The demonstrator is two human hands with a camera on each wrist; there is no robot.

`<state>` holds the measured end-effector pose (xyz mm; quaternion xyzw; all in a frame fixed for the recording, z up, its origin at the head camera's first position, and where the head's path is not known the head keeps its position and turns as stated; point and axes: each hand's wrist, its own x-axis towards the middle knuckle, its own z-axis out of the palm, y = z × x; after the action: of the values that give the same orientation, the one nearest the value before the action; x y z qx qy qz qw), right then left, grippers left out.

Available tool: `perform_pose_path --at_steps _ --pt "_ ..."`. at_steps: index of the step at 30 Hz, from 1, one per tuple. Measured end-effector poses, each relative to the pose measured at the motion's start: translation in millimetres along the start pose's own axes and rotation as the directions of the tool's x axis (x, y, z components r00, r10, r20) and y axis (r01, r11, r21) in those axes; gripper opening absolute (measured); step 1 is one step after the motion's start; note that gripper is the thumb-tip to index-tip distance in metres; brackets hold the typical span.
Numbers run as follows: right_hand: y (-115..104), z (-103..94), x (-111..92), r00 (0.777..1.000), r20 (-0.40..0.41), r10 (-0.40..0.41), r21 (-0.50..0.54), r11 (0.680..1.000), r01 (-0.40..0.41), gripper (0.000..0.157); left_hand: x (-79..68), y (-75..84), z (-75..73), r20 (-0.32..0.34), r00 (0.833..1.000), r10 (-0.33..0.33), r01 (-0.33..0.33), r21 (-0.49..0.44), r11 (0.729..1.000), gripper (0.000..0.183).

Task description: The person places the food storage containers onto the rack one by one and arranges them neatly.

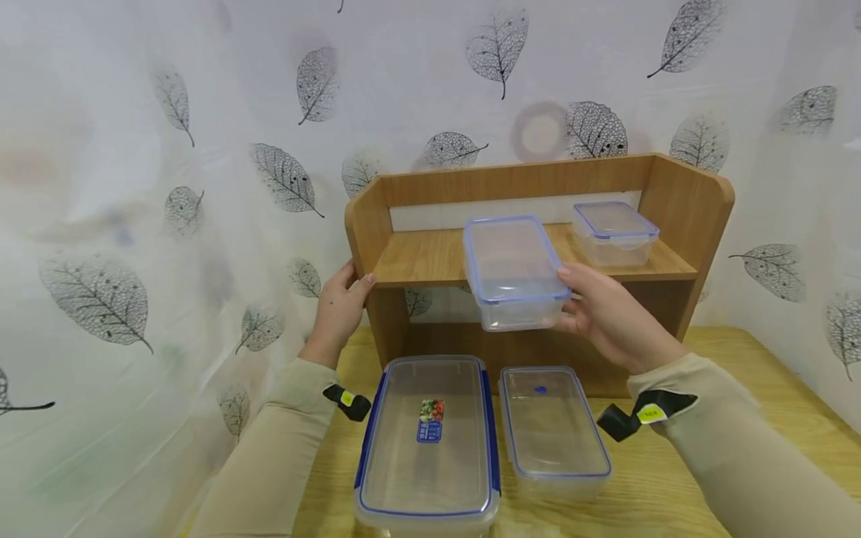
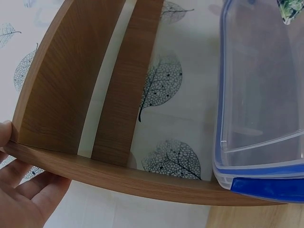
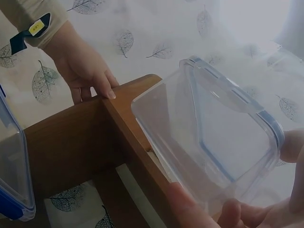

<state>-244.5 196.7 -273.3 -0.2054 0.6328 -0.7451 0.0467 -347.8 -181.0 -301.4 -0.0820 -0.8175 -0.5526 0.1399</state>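
Right hand (image 1: 608, 317) clasps a clear, blue-rimmed food container (image 1: 513, 258) by one side, before the wooden shelf (image 1: 424, 254), whose left panel (image 1: 368, 228) the left hand (image 1: 338, 308) grips; lopsided support could tip the container.

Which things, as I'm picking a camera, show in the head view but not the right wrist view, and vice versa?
Only the head view shows the small container on the shelf, the medium container on the table and the sticker on the large container. Only the right wrist view shows the held container from its lower side. Both show the left hand gripping the shelf, the right hand holding that container, the large container and the leaf-patterned backdrop.
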Motion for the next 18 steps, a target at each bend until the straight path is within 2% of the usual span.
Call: perform_pose_path --at_steps 6,18 --pt "2.3 -1.7 12.1 1.0 -0.009 0.004 0.021 1.0 -0.004 0.037 0.1 -1.5 0.4 0.001 1.0 -0.003 0.003 -0.006 1.0 0.06" --pt "-7.3 0.8 32.6 0.984 -0.135 0.115 0.048 0.993 -0.109 0.04 0.0 -2.4 0.0 0.002 1.0 0.006 -0.006 0.005 1.0 0.06"
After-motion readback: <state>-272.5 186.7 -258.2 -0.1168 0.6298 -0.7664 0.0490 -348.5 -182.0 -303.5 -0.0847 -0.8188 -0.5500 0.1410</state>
